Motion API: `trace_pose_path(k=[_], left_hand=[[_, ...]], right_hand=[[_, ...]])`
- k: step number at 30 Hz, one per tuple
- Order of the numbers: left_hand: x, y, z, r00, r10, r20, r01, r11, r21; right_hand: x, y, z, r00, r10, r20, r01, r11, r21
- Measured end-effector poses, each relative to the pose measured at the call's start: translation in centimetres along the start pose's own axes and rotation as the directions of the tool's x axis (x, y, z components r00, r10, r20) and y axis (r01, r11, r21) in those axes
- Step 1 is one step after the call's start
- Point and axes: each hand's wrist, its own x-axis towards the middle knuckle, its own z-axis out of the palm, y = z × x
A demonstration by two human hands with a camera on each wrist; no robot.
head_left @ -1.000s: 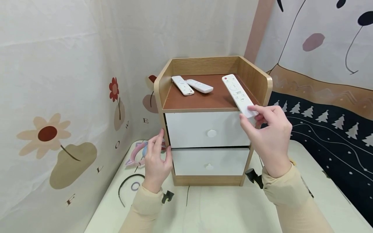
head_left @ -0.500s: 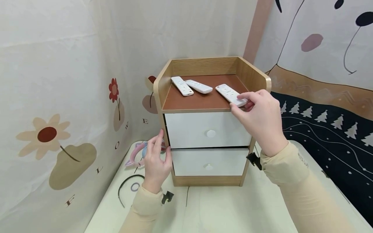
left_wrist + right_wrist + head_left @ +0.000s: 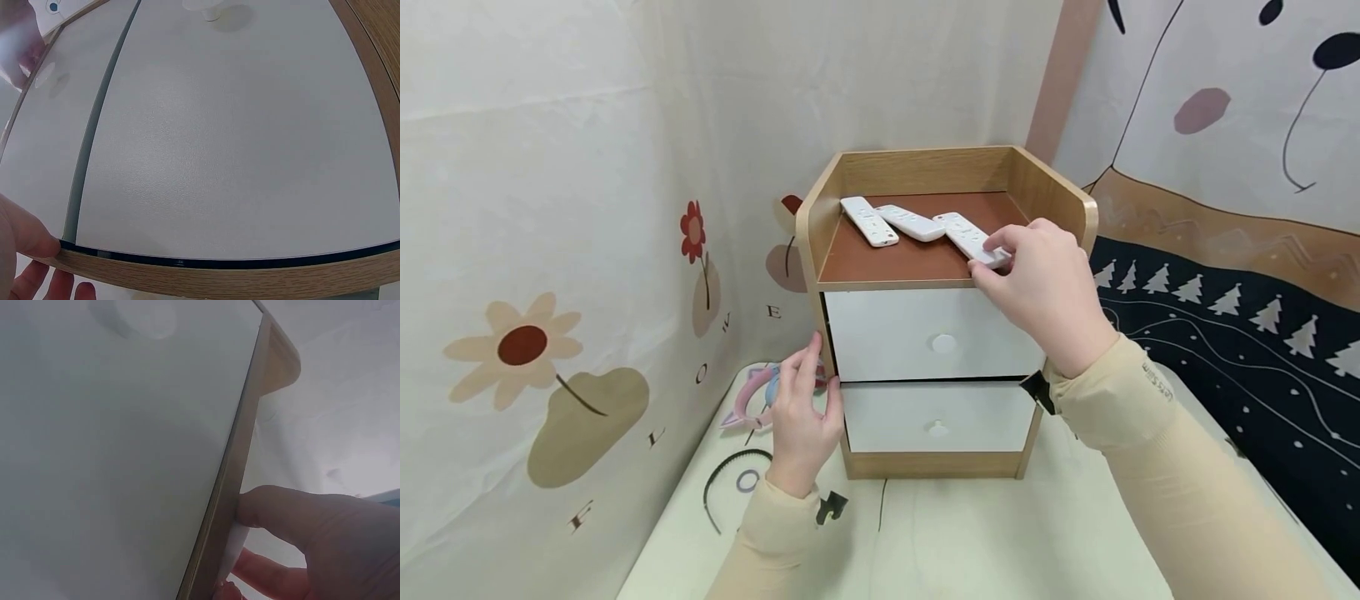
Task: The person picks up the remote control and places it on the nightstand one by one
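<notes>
On the brown top of a small wooden cabinet (image 3: 936, 465) with two white drawers, my right hand (image 3: 1048, 287) pinches the near end of a white remote control (image 3: 966, 235) between thumb and fingers. Its far end meets another white remote (image 3: 912, 223), and a third remote (image 3: 869, 222) lies at the left. My left hand (image 3: 805, 421) holds the cabinet's left side edge, thumb at the front and fingers along the outside. The left wrist view shows that thumb (image 3: 34, 237) on the wooden edge. In the right wrist view the held remote (image 3: 232, 545) is mostly hidden behind the top's front edge.
Wooden walls enclose the top's back and sides. On the pale table (image 3: 925, 542), left of the cabinet, lie a pink headband (image 3: 747, 400), a black hairband (image 3: 709, 483) and a small grey ring (image 3: 748, 481). Printed curtains (image 3: 550, 208) hang behind and at both sides.
My right hand has lowered the remote from its tilted pose above the right front edge onto the cabinet top, then moved it left against the middle remote. My left hand has stayed put.
</notes>
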Motion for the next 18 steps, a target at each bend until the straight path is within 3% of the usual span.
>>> trace_pose_path(k=[7,18], left_hand=[[-0.1,0.1,-0.1,1.000,-0.019,0.015,0.018,1.000,0.011],[0.1,0.0,0.0,1.000,0.030,-0.007,-0.030,0.999,0.010]], right_hand=[[2.4,-0.1,0.2,0.993,-0.004,0.121,0.007,1.000,-0.022],[4.8,0.5,1.0,0.985,-0.003,0.170,0.006,1.000,-0.017]])
